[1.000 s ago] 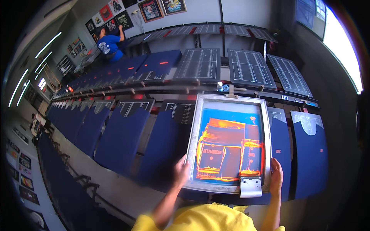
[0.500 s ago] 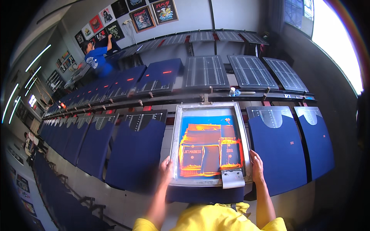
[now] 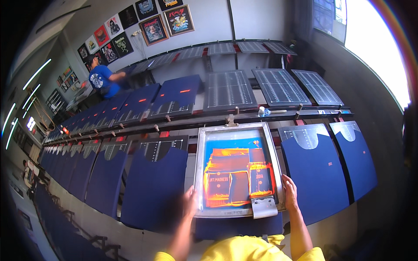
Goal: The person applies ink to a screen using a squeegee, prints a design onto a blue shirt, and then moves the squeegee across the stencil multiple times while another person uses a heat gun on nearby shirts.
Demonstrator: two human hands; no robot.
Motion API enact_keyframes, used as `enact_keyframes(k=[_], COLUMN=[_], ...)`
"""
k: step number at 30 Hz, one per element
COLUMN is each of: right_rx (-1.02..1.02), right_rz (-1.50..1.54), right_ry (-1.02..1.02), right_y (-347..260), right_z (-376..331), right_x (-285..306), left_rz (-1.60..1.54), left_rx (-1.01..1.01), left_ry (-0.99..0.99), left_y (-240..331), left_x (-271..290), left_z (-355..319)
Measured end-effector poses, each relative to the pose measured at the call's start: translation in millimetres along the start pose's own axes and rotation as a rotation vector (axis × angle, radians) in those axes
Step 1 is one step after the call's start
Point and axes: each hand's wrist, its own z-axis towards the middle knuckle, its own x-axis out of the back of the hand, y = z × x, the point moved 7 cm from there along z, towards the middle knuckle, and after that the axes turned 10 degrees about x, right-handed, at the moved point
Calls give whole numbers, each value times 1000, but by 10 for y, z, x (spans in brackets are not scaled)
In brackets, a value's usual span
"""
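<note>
Printing screen (image 3: pixel 237 167) flat, long axis pointing away, both hands gripping near corners

The screen frame (image 3: pixel 237 130) looks like bare metal, pale grey with a dull brushed sheen, scuffed at its corners. Inside the frame, the mesh (image 3: pixel 237 174) is a thin, taut fabric, blue and slightly glossy, smeared with wet-looking orange ink. At the frame's near edge, a strip of grey tape (image 3: pixel 264 207) lies matt and creased. Under and on both sides of the frame, navy shirts (image 3: pixel 318 174) are soft matt cloth, smooth and flat. Beyond the frame, bare pallets (image 3: pixel 228 89) look hard and smooth with a low sheen, grey and printed with white lines. The yellow sleeve (image 3: pixel 244 250) below the frame is matt woven cloth.
</note>
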Motion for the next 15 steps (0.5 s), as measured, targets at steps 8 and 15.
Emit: enact_keyframes(k=[8,15], right_rx=[72,163], right_rz=[-113,-476], right_ry=[-10,-66], right_y=[245,290], right_z=[-25,-97], right_x=[93,74], left_rz=[110,140], left_rx=[-7,-110], left_ry=[55,167], left_y=[-253,-218], left_x=[-30,-24], left_z=[119,150])
